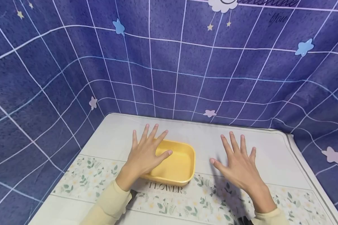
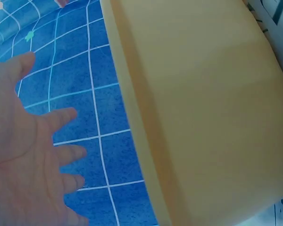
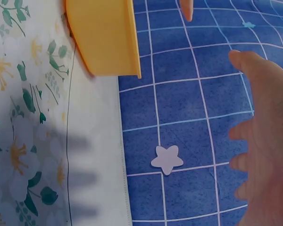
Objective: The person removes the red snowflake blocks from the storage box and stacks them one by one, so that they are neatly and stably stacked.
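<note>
In the head view, your left hand hangs over the left side of a yellow tray, fingers and thumb spread wide, back of the hand up. Your right hand is spread the same way, well apart from the tray on its right, and throws a shadow across the cover. The tray stands upright left of the middle of the table, on a pale cover crossed by a floral band of green leaves and pale blossoms. Just in front of the tray you can read the lettering "FLOWER" on that band. A blue curtain with a pale grid rises behind the table and along both sides, dotted with blue stars and pink ones, with a white cloud at the top edge.

In your left wrist view, the tray's smooth outer side fills much of the frame, with a gap of curtain between it and your spread fingers. The cover shows only at the right edge, too little to make out well.

In your right wrist view, your spread fingers face the curtain and a pink star; the tray sits at upper left on the cover, and finger-shaped shadows cross the cloth below.
</note>
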### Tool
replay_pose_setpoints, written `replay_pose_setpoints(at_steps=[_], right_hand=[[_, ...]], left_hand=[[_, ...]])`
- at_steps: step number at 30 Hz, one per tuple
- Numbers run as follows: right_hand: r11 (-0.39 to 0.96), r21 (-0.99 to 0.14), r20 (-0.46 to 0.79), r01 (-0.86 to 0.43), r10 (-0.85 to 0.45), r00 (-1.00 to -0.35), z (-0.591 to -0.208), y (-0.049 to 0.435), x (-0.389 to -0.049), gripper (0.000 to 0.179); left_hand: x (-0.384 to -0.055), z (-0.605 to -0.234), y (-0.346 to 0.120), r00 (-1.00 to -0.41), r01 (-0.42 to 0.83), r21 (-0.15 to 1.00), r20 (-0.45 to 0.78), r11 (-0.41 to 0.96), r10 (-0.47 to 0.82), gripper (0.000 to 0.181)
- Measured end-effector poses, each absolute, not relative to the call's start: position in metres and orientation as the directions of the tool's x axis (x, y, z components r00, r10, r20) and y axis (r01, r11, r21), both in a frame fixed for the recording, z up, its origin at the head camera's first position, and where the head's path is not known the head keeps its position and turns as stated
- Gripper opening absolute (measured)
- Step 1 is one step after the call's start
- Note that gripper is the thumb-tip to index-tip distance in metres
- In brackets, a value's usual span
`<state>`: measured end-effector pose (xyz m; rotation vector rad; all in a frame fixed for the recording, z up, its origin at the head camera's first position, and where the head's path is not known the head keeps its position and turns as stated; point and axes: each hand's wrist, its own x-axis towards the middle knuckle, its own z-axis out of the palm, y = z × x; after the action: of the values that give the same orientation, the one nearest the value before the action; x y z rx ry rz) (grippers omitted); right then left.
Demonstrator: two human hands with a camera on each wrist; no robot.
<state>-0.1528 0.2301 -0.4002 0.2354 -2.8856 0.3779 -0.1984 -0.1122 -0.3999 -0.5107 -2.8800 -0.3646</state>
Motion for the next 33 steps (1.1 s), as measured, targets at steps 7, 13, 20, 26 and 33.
replay_pose_setpoints(at_steps=[7,13,20,26,33], right_hand=[[0.95,-0.265,0.202,-0.163,-0.111,-0.973,-0.404,0.23,-0.155,0.096],[0.928,-0.319,0.211,-0.192,-0.127,-0.969,-0.407,0.23,-0.161,0.092],[0.836,-0.474,0.309,-0.276,-0.136,-0.941,-0.408,0.224,-0.177,0.072],[0.717,-0.608,0.354,-0.341,-0.14,-0.925,-0.415,0.212,-0.19,0.048],[0.591,-0.72,0.326,-0.365,-0.176,-0.929,-0.419,0.191,-0.205,0.037]], left_hand=[[-0.197,-0.401,-0.121,-0.932,0.338,0.241,0.221,0.91,0.288,0.075],[-0.202,-0.402,-0.135,-0.934,0.33,0.319,0.246,0.888,0.259,0.068],[-0.215,-0.403,-0.162,-0.949,0.286,0.472,0.26,0.834,0.179,0.059],[-0.223,-0.419,-0.185,-0.978,0.21,0.664,0.145,0.718,0.152,0.046],[-0.236,-0.436,-0.202,-0.989,0.128,0.773,0.052,0.621,0.139,0.037]])
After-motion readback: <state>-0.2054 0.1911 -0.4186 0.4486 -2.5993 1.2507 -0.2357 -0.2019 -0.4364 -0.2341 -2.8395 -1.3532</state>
